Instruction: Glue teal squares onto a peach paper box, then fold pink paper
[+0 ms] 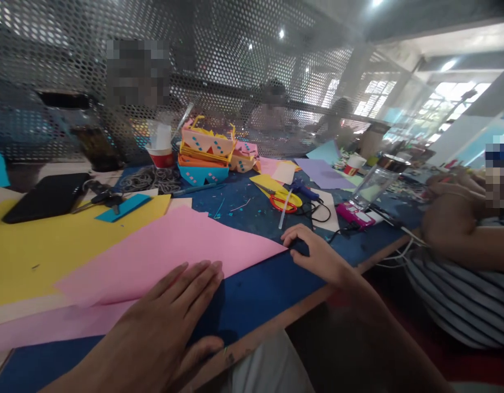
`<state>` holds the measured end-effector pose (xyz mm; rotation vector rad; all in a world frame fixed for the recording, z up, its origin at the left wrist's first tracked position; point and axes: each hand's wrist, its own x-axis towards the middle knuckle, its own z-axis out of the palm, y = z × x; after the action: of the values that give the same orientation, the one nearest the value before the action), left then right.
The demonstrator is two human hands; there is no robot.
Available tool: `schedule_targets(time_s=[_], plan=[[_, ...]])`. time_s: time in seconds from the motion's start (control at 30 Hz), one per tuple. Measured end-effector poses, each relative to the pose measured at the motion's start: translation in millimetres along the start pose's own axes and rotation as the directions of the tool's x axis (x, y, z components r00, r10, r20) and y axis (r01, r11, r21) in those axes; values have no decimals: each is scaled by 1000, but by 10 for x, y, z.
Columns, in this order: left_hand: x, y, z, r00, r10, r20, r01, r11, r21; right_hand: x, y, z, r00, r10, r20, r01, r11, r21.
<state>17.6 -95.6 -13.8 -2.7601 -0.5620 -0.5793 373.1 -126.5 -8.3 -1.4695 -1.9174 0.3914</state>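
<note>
Presses pink sheet [186, 234] beneath flat left grip [166, 314], with fingers nearly together and thumb spread apart, fingertips at the sheet's near edge. Clamps the sheet's pointed corner between thumb and fingertips of right grip [317, 256]. Lies on table [272, 292], between and beyond both grips, partly over yellow sheet [23, 245] left of left grip. Extends along its long axis from left of left grip to right grip, narrowing there to a rightward point. Includes, beyond right grip, orange-handled scissors [289, 209] and blue glue gun [304, 190].
</note>
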Motion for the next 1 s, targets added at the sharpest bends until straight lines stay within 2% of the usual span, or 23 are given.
schedule_targets(time_s=[0.1, 0.17, 0.2, 0.23, 0.3, 0.37, 0.43, 0.67, 1.0], plan=[[30, 12, -19, 999, 17, -43, -16, 999, 31, -32, -42, -32, 988, 36, -151, -24, 996, 82], [33, 21, -27, 998, 26, -59, -24, 999, 44, -82, -185, -22, 951, -29, -307, 34, 999, 12], [27, 24, -22, 998, 30, -60, -27, 999, 42, -112, -292, -2, 931, -107, -350, 86, 993, -76], [16, 27, -11, 998, 31, -58, -29, 999, 35, -142, -414, 29, 928, -177, -327, 128, 978, -167], [-17, 28, 29, 998, 22, -51, -22, 1000, 9, -188, -670, 120, 949, -272, -159, 219, 933, -286], [-53, 23, 80, 999, 2, -38, -3, 1000, -22, -201, -882, 233, 943, -327, 64, 331, 890, -314], [-82, 11, 123, 1000, -17, -17, 17, 999, -43, -180, -1007, 344, 926, -333, 177, 375, 865, -333], [-102, -65, 138, 999, 48, 10, -48, 998, -43, -97, -1004, 523, 928, -284, 241, 365, 823, -435], [-64, 0, 89, 1000, 2, -5, -3, 998, -63, -121, -949, 449, 937, -254, 240, 339, 823, -456]])
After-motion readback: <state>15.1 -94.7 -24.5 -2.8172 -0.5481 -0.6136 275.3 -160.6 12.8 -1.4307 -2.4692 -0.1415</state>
